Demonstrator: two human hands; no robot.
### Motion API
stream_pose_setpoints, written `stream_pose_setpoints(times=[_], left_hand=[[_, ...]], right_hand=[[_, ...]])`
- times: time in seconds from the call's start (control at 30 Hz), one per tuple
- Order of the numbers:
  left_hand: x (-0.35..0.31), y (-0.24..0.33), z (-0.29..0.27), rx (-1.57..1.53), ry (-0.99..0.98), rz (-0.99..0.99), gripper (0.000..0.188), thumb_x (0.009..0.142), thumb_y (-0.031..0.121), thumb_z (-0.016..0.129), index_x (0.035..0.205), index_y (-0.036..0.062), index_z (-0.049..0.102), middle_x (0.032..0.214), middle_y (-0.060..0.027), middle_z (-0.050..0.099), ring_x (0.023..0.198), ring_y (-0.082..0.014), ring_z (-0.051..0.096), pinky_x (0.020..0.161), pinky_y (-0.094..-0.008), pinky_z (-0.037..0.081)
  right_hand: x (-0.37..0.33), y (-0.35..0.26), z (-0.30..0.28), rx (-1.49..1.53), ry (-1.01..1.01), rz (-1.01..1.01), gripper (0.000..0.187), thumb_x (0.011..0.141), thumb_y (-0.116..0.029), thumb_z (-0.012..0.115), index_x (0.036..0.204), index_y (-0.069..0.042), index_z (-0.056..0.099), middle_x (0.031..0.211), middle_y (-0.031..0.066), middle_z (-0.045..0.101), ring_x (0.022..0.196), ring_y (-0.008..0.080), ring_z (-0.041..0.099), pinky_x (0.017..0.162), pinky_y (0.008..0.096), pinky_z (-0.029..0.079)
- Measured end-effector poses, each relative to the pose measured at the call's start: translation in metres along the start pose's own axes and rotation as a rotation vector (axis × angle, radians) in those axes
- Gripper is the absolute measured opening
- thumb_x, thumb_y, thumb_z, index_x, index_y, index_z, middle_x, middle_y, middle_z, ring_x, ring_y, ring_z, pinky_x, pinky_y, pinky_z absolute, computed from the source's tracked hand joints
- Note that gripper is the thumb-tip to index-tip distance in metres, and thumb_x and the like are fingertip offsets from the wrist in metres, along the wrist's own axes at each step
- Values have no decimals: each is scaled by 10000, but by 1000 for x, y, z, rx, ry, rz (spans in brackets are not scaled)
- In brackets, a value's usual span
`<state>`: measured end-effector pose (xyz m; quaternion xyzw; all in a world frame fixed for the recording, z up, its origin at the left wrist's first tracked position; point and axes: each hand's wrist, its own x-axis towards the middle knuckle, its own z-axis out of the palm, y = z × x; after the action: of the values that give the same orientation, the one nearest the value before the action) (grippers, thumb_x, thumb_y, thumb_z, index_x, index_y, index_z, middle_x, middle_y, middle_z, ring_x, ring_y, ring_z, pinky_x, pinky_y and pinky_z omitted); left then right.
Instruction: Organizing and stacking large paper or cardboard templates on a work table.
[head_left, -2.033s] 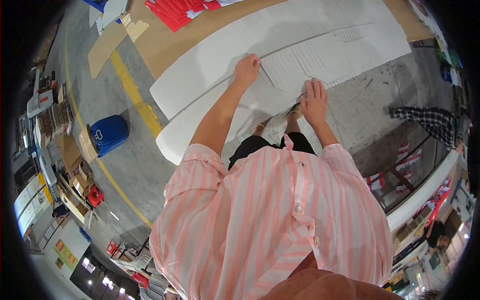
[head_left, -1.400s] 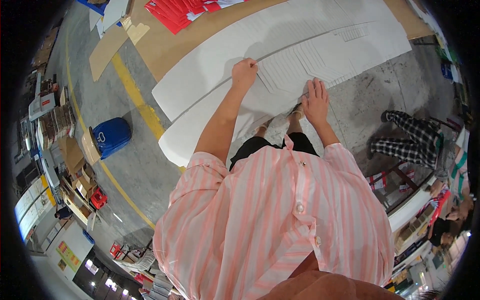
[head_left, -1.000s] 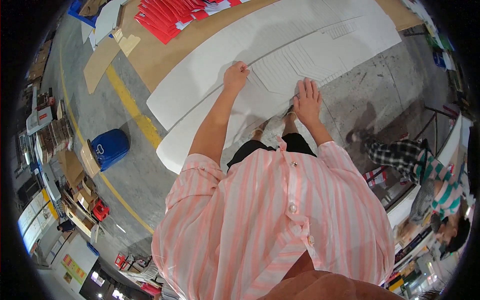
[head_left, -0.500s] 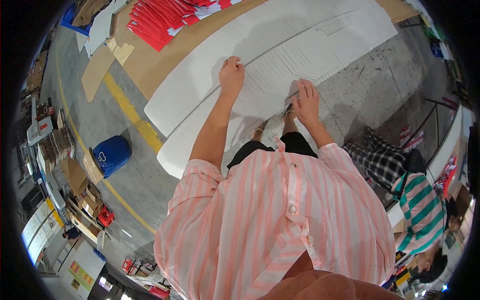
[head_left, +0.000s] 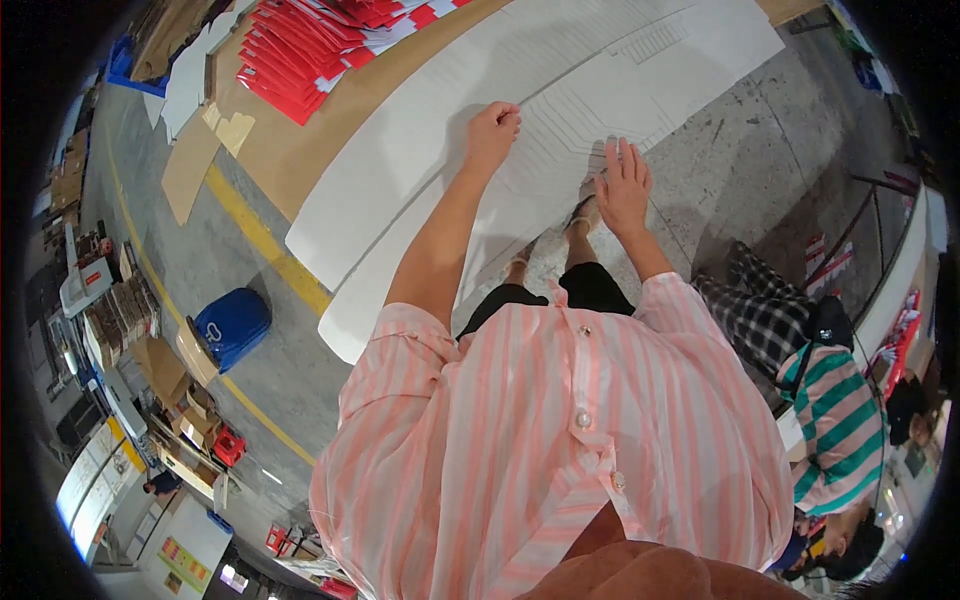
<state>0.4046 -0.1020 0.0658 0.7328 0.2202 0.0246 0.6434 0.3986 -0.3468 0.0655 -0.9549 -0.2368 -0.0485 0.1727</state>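
A large white sheet (head_left: 400, 190) with faint printed lines lies over the table, a dark slit or seam running lengthwise across it. My left hand (head_left: 493, 135) rests at that seam with its fingers curled in. Whatever those fingers may hold is hidden beneath them. Toward the sheet's near edge, my right hand (head_left: 625, 185) lies with its fingers stretched out, fingertips on or just over the white surface. Both hands are apart from each other.
A stack of red and white folded pieces (head_left: 300, 55) sits beyond the sheet on brown board (head_left: 265, 165). A blue bin (head_left: 232, 328) stands on the floor at left. At right, a person in a striped top (head_left: 838, 425) is close by.
My left hand has moved right along the seam, its fingers more curled. My right hand has shifted slightly right and away from me. The whole view has shifted a little.
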Motion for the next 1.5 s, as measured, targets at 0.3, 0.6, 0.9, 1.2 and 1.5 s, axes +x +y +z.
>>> stream_pose_setpoints(times=[0.3, 0.6, 0.9, 1.2, 1.5], left_hand=[[29, -26, 7, 396, 52, 44, 224, 796, 115, 563, 978, 0, 622, 744, -78, 633, 602, -121, 596, 556, -245, 500], [38, -25, 15, 525, 146, 50, 159, 755, 169, 603, 838, 34, 619, 681, -56, 618, 515, -132, 579, 515, -270, 469], [36, 1, 20, 606, 115, -22, 144, 752, 169, 596, 834, 53, 617, 772, -89, 640, 716, -219, 617, 647, -320, 474], [30, 18, 36, 416, 142, 250, 152, 776, 108, 567, 903, 58, 633, 827, -100, 632, 721, -234, 603, 657, -329, 473], [12, 0, 38, 820, -167, 808, 256, 720, 26, 544, 952, 93, 630, 942, -48, 594, 923, -264, 512, 776, -348, 454]], right_hand=[[-1, -1, 7, -12, -75, -3, 530, 802, -252, 555, 1291, -132, 390, 1377, 89, 304, 1277, 293, 258, 997, 551, 223], [1, -4, 6, 9, -76, 2, 504, 822, -246, 514, 1291, -115, 384, 1376, 98, 304, 1275, 301, 260, 996, 537, 229], [4, -1, 3, 4, -119, 42, 508, 839, -253, 499, 1306, -108, 361, 1397, 93, 269, 1293, 304, 231, 1002, 542, 206], [4, 7, -3, 144, 17, 32, 513, 811, -234, 537, 1276, -75, 391, 1349, 108, 328, 1269, 302, 267, 998, 527, 225], [3, 5, -1, -14, -56, 42, 539, 808, -221, 537, 1305, -109, 362, 1371, 110, 304, 1276, 302, 263, 993, 532, 229]])
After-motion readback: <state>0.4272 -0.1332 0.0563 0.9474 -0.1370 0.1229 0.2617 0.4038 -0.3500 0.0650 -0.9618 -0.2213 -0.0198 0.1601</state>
